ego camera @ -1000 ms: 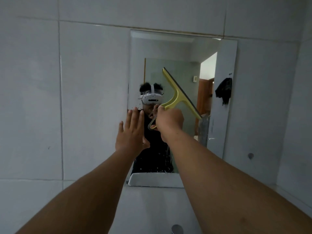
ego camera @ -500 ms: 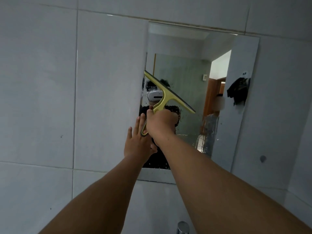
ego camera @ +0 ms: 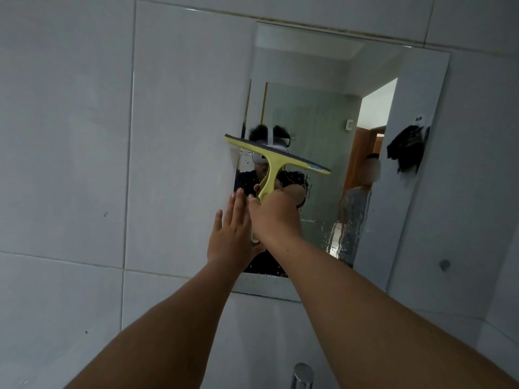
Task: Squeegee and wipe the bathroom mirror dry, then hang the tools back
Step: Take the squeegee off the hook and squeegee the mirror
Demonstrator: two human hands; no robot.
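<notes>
A frameless mirror (ego camera: pixel 323 108) hangs on the white tiled wall. Water drops streak its lower part. My right hand (ego camera: pixel 273 211) grips the handle of a yellow squeegee (ego camera: pixel 273 155), whose dark rubber blade lies almost level across the mirror's left edge at mid height. My left hand (ego camera: pixel 231 234) is flat with fingers apart, pressed by the mirror's lower left edge, just left of my right hand. The handle's lower end shows between the two hands.
A dark cloth (ego camera: pixel 405 150) appears in the mirror as a reflection, hanging on a wall. Another person's reflection (ego camera: pixel 356 217) stands in a doorway. A chrome tap top (ego camera: pixel 302 374) pokes up at the bottom edge. A small round wall fitting (ego camera: pixel 444 264) sits right of the mirror.
The squeegee has swung from a steep slant to nearly level and shifted left to the mirror's left edge. My left hand stays flat by the mirror's lower left. My view has drifted left.
</notes>
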